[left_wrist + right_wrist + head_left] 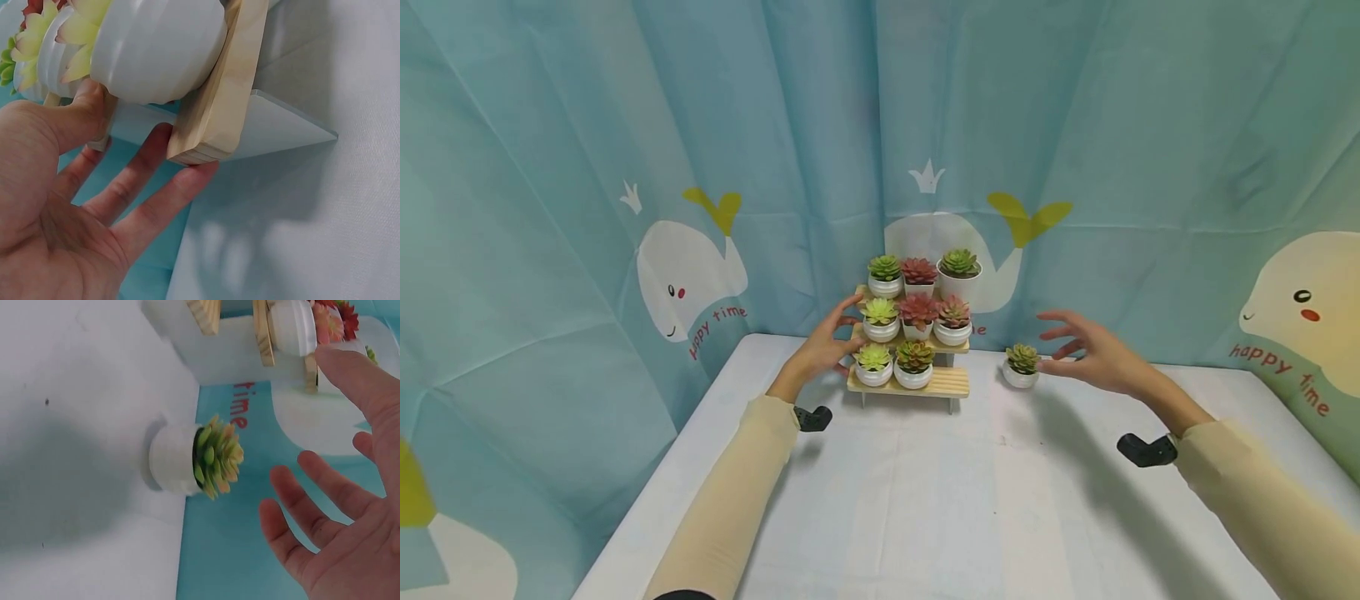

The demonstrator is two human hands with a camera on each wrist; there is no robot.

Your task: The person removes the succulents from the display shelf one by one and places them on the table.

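A three-step wooden stand [951, 383] carries potted succulents in white pots. My left hand [822, 346] is at its left side, with fingers spread and fairly straight. In the left wrist view, fingertips [199, 178] touch the end of a wooden step [219, 106], and the thumb lies by a higher step under a white pot [159, 50]. One small green succulent [1022, 367] stands on the table, right of the stand. Beside and above it hovers my right hand [1093, 354], fingers loosely bent and apart; the right wrist view shows a gap between them and the succulent [217, 459].
The top step holds a red succulent [918, 273] between two green ones. Yellow-green, red and pink ones fill the middle step; two more stand on the lowest. A blue curtain [820, 125] with whale prints hangs behind the white table [925, 500].
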